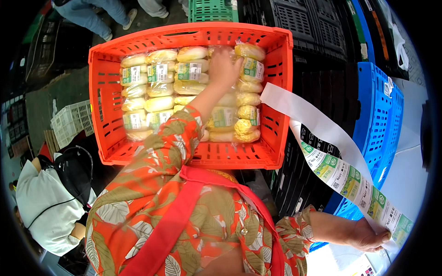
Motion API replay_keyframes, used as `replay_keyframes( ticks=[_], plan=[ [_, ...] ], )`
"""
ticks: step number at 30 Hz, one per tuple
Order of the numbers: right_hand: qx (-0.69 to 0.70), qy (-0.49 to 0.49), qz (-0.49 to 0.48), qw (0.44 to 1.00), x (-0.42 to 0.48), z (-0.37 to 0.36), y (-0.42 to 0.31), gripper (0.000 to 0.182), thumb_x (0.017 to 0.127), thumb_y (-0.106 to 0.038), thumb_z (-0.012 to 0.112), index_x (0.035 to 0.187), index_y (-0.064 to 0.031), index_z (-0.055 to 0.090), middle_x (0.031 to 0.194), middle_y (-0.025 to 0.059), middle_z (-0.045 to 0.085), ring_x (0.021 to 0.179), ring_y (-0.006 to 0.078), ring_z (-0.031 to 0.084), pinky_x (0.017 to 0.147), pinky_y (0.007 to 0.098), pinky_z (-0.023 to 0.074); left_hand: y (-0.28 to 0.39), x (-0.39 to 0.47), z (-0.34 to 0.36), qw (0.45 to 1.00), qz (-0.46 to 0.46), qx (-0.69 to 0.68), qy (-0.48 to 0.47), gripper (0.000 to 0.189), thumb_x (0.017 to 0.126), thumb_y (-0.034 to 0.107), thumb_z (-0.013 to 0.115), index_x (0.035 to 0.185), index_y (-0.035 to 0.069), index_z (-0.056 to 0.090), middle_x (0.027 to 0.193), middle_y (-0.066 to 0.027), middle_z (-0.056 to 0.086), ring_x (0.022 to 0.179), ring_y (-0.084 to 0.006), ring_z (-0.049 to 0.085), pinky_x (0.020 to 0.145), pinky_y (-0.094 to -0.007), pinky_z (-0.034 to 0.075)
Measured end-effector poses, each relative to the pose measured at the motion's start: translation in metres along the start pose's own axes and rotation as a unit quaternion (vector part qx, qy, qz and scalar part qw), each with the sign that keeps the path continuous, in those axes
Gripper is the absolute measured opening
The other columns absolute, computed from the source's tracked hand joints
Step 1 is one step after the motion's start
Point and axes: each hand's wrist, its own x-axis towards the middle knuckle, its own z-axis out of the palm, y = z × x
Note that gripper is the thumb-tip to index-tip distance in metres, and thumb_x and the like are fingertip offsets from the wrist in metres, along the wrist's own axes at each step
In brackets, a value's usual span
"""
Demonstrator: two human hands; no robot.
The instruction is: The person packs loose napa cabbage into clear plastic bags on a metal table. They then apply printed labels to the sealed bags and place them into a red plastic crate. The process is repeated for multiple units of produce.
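Note:
My left hand (224, 67) is over a clear plastic pack in the far half of a red plastic crate (190, 164). It lies flat on the pack with the thumb held apart, hiding most of its top. Around it sit rows of bagged baby napa cabbages (192, 71), several bearing green and white printed labels (159, 71). At the lower right, my right hand (371, 236) pinches a long strip of printed labels (352, 183). The strip loops up and back, and its white end (276, 98) hangs over the crate's right rim.
Black folding crates (310, 31) and blue crates (380, 103) stand to the right. A white crate (74, 119) is at left, a green one (212, 10) beyond. One person in white (48, 207) is at lower left; another's legs (89, 15) show at top left.

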Motion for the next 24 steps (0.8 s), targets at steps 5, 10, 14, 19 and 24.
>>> replay_keyframes(
  ticks=[5,10,14,19,24],
  plan=[
    [-0.050,0.027,0.019,0.998,-0.003,0.008,-0.001,0.039,0.078,-0.015,0.069,0.103,0.0131,0.058,0.101,0.0260,0.064,0.091,0.0350,0.065,0.083,0.0542,0.0499,-0.011,-0.012,0.044,0.979,0.181,0.076,0.044,0.070,0.091,0.042,0.054,0.150,0.011,0.030,0.157,-0.0204,0.018,0.146,-0.0329,0.016,0.116,-0.0473,0.018],
    [-0.275,0.111,0.151,0.943,-0.014,0.038,-0.031,0.040,0.086,-0.022,0.063,0.111,0.0093,0.061,0.107,0.0240,0.065,0.096,0.0336,0.065,0.084,0.0494,0.0513,-0.019,-0.004,0.020,0.967,0.239,0.087,-0.025,0.064,0.095,0.040,0.051,0.146,0.005,0.035,0.155,-0.0217,0.024,0.143,-0.0362,0.024,0.114,-0.0494,0.023],
    [-0.302,0.001,0.099,0.948,-0.042,0.027,-0.025,0.022,0.086,-0.003,0.069,0.104,0.0081,0.063,0.096,0.0174,0.069,0.083,0.0209,0.068,0.075,0.0329,0.0561,0.061,-0.010,-0.063,0.882,0.140,-0.391,-0.224,0.055,0.086,0.030,0.070,0.131,0.005,0.052,0.134,-0.0149,0.053,0.130,-0.0251,0.045,0.109,-0.0438,0.033],
    [-0.264,-0.087,0.195,0.941,-0.106,0.099,-0.093,0.019,0.086,-0.014,0.073,0.096,0.0013,0.071,0.084,0.0024,0.069,0.076,0.0072,0.059,0.068,0.0236,0.0480,0.167,-0.098,-0.172,0.636,0.355,-0.586,-0.355,0.078,0.084,0.027,0.074,0.147,0.010,0.030,0.136,-0.0149,0.049,0.131,-0.0237,0.043,0.109,-0.0426,0.033],
    [-0.209,-0.056,0.208,0.954,-0.154,0.072,-0.159,0.021,0.087,-0.012,0.073,0.099,0.0036,0.069,0.084,0.0021,0.069,0.075,0.0063,0.058,0.066,0.0223,0.0474,0.221,-0.174,-0.217,0.458,0.263,-0.677,-0.513,0.081,0.084,0.024,0.075,0.146,0.003,0.027,0.131,-0.0171,0.051,0.124,-0.0208,0.048,0.103,-0.0354,0.039]
  ],
)
